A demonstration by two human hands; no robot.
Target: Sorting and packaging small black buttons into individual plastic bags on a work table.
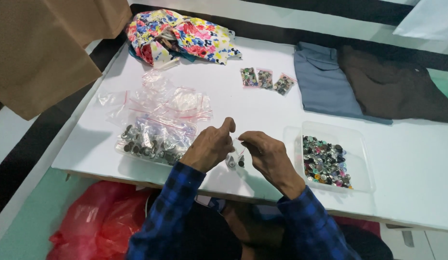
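Note:
My left hand [209,147] and my right hand [265,156] meet over the near edge of a white table [416,159]. Together they pinch the top of a small clear zip bag [236,156] that hangs between them with a few dark buttons at its bottom. Both sleeves are blue and black check. A clear plastic tray [361,144] of mixed coloured buttons sits just right of my right hand. A larger clear bag of dark metal buttons [154,139] lies just left of my left hand.
Empty clear zip bags [171,98] are heaped behind the large bag. Three small filled button bags [266,80] lie further back. Floral cloth [183,38], a blue garment [322,82] and a brown garment [392,84] lie at the far side. A red plastic bag [96,221] sits on the floor.

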